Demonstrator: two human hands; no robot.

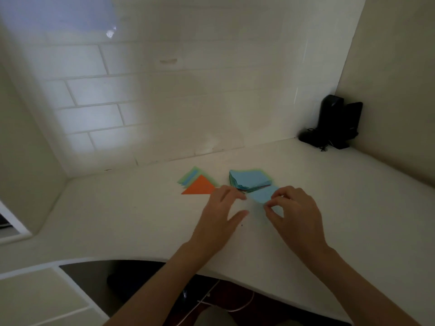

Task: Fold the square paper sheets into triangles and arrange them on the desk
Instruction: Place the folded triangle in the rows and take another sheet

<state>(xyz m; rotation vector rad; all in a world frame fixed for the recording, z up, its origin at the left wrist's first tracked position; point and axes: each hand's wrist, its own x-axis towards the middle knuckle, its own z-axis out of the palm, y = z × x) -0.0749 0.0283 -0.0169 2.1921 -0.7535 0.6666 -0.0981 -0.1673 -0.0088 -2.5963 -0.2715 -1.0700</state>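
Observation:
A light blue paper sheet (261, 194) lies on the white desk (131, 220) just in front of a stack of square sheets (250, 180), blue on top. My right hand (295, 214) pinches the sheet's near corner between thumb and fingertips. Left of it, my left hand (220, 211) hovers with fingers spread and relaxed, fingertips at the sheet's left edge. Farther left an orange folded triangle (199, 187) lies over a small pile of green and blue folded triangles (189, 178).
A black device with a cable (334, 123) stands in the back right corner against the wall. White tiled wall rises behind the desk. The desk's curved front edge (164, 261) runs below my forearms, with dark floor and cords beneath.

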